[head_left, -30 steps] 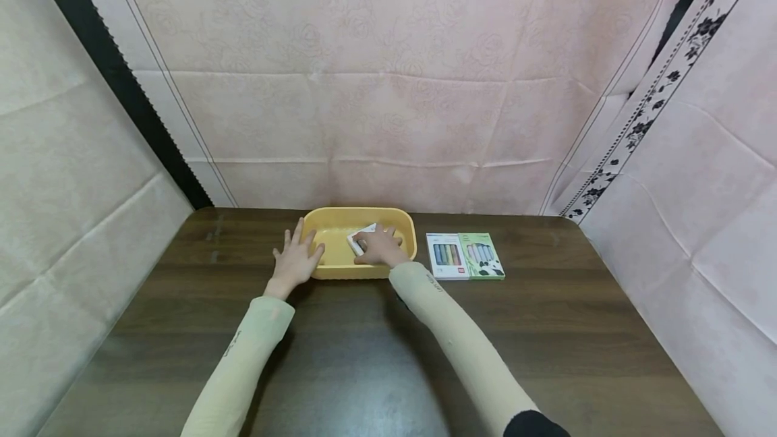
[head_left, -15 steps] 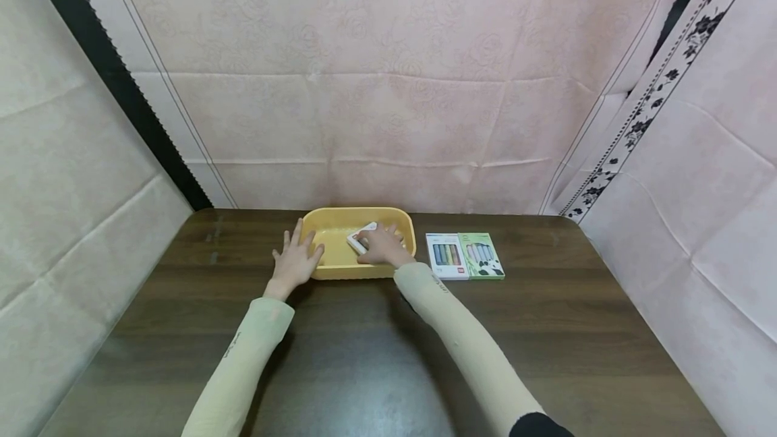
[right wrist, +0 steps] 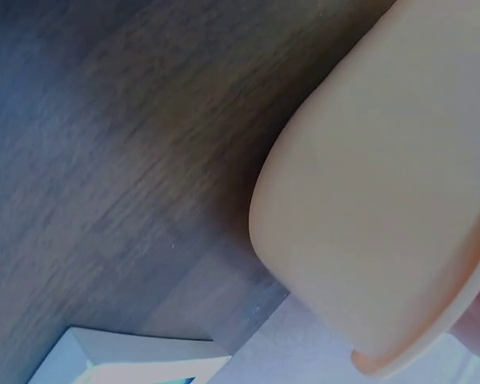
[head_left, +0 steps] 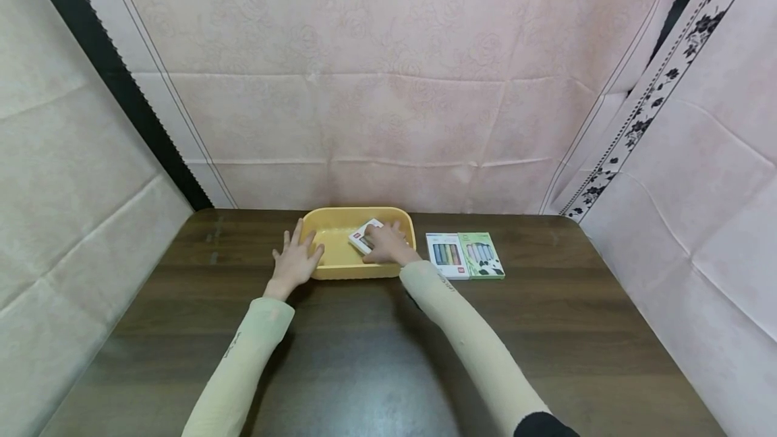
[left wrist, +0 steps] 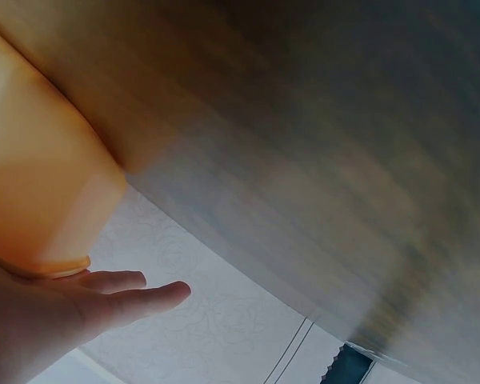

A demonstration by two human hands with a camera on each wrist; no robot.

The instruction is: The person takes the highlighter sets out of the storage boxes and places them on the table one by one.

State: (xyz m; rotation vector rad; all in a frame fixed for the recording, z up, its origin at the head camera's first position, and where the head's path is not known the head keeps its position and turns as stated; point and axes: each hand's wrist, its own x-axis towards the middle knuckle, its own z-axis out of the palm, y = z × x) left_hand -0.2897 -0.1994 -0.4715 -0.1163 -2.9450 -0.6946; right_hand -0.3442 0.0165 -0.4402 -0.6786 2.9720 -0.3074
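Note:
A yellow plastic basket [head_left: 340,273] stands near the table's far edge. My left hand [head_left: 293,263] lies at its left rim with the fingers spread; in the left wrist view two straight fingers [left wrist: 156,298] reach past the basket's wall [left wrist: 48,160]. Inside the basket, my right hand [head_left: 388,245] holds a small white box [head_left: 361,241] that lies aslant, its right part covered by the hand. The right wrist view shows mostly the basket's outer wall [right wrist: 376,184], with a bit of the hand [right wrist: 478,324] behind the rim.
Right of the basket, a white box with coloured sticks pictured on it [head_left: 447,256] lies side by side with a green-and-white box [head_left: 481,256]. A dark wooden table [head_left: 364,349] is bounded by pale cloth [head_left: 376,120] at the back and sides.
My right hand has moved a little to the right inside the basket, and the small white box has shifted slightly the same way, showing more of its face. The left hand stays put.

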